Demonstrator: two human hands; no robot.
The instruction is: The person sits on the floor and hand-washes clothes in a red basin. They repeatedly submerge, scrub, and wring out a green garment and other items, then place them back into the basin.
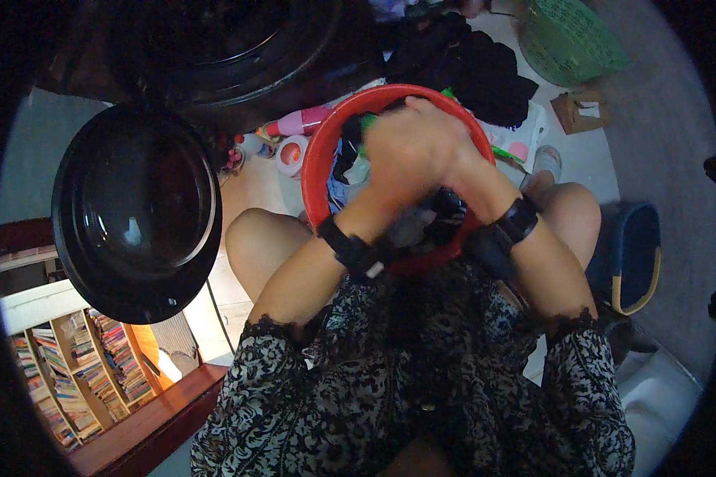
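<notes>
My left hand (409, 143) and my right hand (453, 140) are pressed together over a round red plastic basin (317, 173). They are blurred and overlap, so whether anything lies between them cannot be seen. Black straps circle both wrists. Below the hands, the basin holds a jumble of dark, blue and grey cloth items (409, 229), partly hidden by my hands and forearms. The basin stands between my bent knees.
Beyond the basin lie a pink bottle (301, 122), an open white tub (292, 156) and a heap of black cloth (483, 77). Shiny black basins (149, 208) stand at left. At right are a green basket (570, 45), a tissue box (580, 112) and a blue bin (632, 256).
</notes>
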